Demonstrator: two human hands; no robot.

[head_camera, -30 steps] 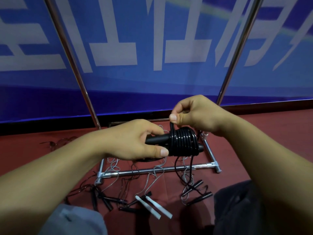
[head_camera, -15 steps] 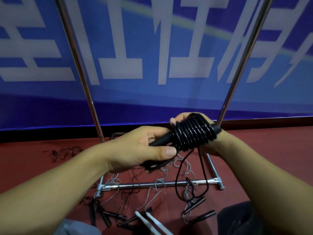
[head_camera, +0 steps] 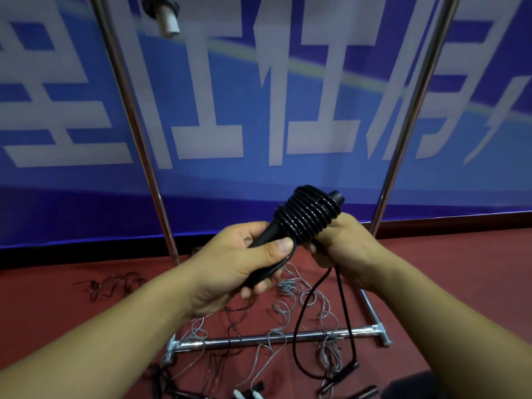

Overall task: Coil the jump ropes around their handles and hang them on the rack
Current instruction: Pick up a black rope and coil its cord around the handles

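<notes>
Both hands' fingers curl tight: left hand around handles, right hand under coil.

Indoor sports hall | red floor underfoot | big blue banner with white characters across the back | chrome rack standing | jump ropes tangled at its base

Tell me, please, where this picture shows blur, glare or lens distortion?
Head view: the banner lettering is smeared by motion; the rack poles lean apart, as a wide-angle lens would cause; light glints on the black rope coil; both hands look sharp.
</notes>
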